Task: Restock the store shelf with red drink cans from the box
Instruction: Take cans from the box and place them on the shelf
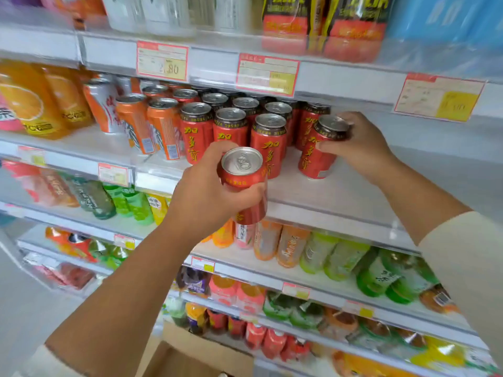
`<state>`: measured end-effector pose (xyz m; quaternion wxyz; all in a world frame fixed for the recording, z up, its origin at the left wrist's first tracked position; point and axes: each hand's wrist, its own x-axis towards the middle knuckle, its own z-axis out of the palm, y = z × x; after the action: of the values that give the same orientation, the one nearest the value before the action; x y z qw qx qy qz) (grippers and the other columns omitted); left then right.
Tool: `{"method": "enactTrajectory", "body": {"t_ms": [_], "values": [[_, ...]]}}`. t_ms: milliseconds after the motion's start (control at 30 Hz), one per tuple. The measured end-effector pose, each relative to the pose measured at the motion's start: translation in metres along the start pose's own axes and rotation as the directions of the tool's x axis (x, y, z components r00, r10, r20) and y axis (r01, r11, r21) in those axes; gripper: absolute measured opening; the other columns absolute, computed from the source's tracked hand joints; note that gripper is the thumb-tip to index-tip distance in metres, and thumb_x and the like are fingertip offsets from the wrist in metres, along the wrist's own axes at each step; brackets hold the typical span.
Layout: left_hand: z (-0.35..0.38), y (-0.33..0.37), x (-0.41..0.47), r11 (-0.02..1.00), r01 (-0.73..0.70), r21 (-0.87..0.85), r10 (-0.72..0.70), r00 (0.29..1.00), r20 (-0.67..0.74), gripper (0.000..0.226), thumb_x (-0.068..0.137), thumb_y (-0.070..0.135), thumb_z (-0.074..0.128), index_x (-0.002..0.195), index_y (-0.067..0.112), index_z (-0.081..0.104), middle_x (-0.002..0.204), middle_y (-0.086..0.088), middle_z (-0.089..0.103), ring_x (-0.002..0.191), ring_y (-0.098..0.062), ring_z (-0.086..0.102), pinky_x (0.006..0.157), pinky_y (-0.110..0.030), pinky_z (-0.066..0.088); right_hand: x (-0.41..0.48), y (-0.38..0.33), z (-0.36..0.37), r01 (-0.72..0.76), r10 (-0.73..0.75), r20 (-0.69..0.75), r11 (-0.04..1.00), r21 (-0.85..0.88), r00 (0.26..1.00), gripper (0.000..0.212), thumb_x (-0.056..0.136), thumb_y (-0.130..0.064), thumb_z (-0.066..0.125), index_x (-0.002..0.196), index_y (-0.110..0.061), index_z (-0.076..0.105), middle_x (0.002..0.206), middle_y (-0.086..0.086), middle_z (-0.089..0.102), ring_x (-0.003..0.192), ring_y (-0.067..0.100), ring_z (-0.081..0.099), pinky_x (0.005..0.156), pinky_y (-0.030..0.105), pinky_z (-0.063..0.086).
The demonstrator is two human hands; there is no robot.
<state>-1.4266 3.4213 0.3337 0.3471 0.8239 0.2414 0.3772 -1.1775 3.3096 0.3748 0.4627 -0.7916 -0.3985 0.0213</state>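
The right hand's fingers wrap around a red can, tilted, its base resting on the white shelf at the right end of the row of red cans. The left hand grips a second red can around its middle, fingers closed, holding it in the air just in front of that row. Orange cans stand just left of the row. Well below the row, at the bottom edge, a cardboard box shows.
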Motion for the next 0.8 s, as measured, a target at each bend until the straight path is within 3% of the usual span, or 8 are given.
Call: {"method": "enactTrajectory", "body": {"t_ms": [100, 233, 333, 400, 533, 633, 800], "values": [[0.0, -0.002, 0.003, 1.0, 0.019, -0.008, -0.019, 1.0, -0.02, 0.056, 0.06, 0.06, 0.072, 0.11, 0.043, 0.054, 0.095, 0.027, 0.068, 0.089, 0.001, 0.066, 0.081, -0.038, 0.056, 0.018, 0.006, 0.011, 0.022, -0.022, -0.003, 0.998, 0.067, 1.0, 0.04, 0.063, -0.018, 0.079, 0.087, -0.046, 0.063, 0.103, -0.006, 0.068, 0.1, 0.015, 0.065, 0.095, 0.04, 0.051], [-0.003, -0.008, 0.005, 0.999, 0.032, -0.012, -0.033, 0.999, -0.032, 0.058, 0.06, 0.06, 0.073, 0.111, 0.04, 0.054, 0.095, 0.025, 0.068, 0.089, 0.0, 0.066, 0.081, -0.039, 0.057, 0.025, 0.022, 0.032, -0.041, 0.048, -0.048, 0.991, 0.129, 0.998, 0.077, 0.059, -0.027, 0.081, 0.126, -0.026, 0.043, 0.121, -0.001, 0.061, 0.106, 0.015, 0.063, 0.098, 0.041, 0.05], [-0.005, -0.011, 0.006, 0.999, 0.033, -0.014, -0.033, 0.999, -0.037, 0.058, 0.06, 0.059, 0.073, 0.112, 0.04, 0.055, 0.095, 0.023, 0.068, 0.089, -0.001, 0.066, 0.081, -0.039, 0.056, 0.021, 0.035, 0.044, -0.075, 0.082, -0.079, 0.993, 0.09, 0.994, 0.096, 0.056, -0.037, 0.084, 0.138, -0.024, 0.035, 0.124, 0.006, 0.057, 0.104, 0.018, 0.063, 0.095, 0.04, 0.052], [-0.007, -0.013, 0.009, 0.999, 0.027, -0.016, -0.028, 0.999, -0.029, 0.057, 0.061, 0.058, 0.074, 0.112, 0.039, 0.055, 0.096, 0.023, 0.068, 0.09, -0.001, 0.066, 0.082, -0.039, 0.056, 0.021, 0.038, 0.046, -0.087, 0.093, -0.096, 0.994, 0.068, 0.991, 0.092, 0.06, -0.036, 0.084, 0.139, -0.024, 0.037, 0.123, 0.009, 0.057, 0.102, 0.02, 0.063, 0.095, 0.039, 0.052], [-0.01, -0.012, 0.014, 1.0, 0.016, -0.024, -0.016, 1.0, -0.015, 0.058, 0.062, 0.058, 0.074, 0.112, 0.038, 0.055, 0.096, 0.025, 0.068, 0.09, -0.001, 0.066, 0.082, -0.038, 0.056, 0.023, 0.038, 0.048, -0.061, 0.067, -0.046, 0.99, 0.129, 0.997, 0.071, 0.078, -0.011, 0.078, 0.138, -0.016, 0.04, 0.116, -0.002, 0.059, 0.098, 0.013, 0.061, 0.087, 0.025, 0.05], [-0.01, -0.01, 0.015, 0.999, 0.003, -0.034, -0.003, 1.0, -0.005, 0.057, 0.061, 0.058, 0.074, 0.112, 0.039, 0.055, 0.094, 0.027, 0.067, 0.088, 0.0, 0.065, 0.08, -0.034, 0.056, 0.024, 0.039, 0.05, -0.063, 0.073, -0.068, 0.989, 0.134, 0.995, 0.061, 0.08, -0.012, 0.076, 0.13, -0.008, 0.043, 0.108, -0.002, 0.058, 0.096, 0.016, 0.06, 0.085, 0.028, 0.05], [-0.008, -0.005, 0.018, 0.999, -0.009, -0.047, 0.01, 1.0, 0.011, 0.055, 0.061, 0.057, 0.073, 0.11, 0.04, 0.054, 0.093, 0.028, 0.066, 0.087, 0.0, 0.065, 0.079, -0.031, 0.055, 0.026, 0.042, 0.053, -0.074, 0.085, -0.062, 0.985, 0.158, 0.994, 0.063, 0.075, -0.019, 0.08, 0.128, -0.018, 0.045, 0.118, 0.003, 0.058, 0.098, 0.013, 0.061, 0.085, 0.025, 0.05]]}}
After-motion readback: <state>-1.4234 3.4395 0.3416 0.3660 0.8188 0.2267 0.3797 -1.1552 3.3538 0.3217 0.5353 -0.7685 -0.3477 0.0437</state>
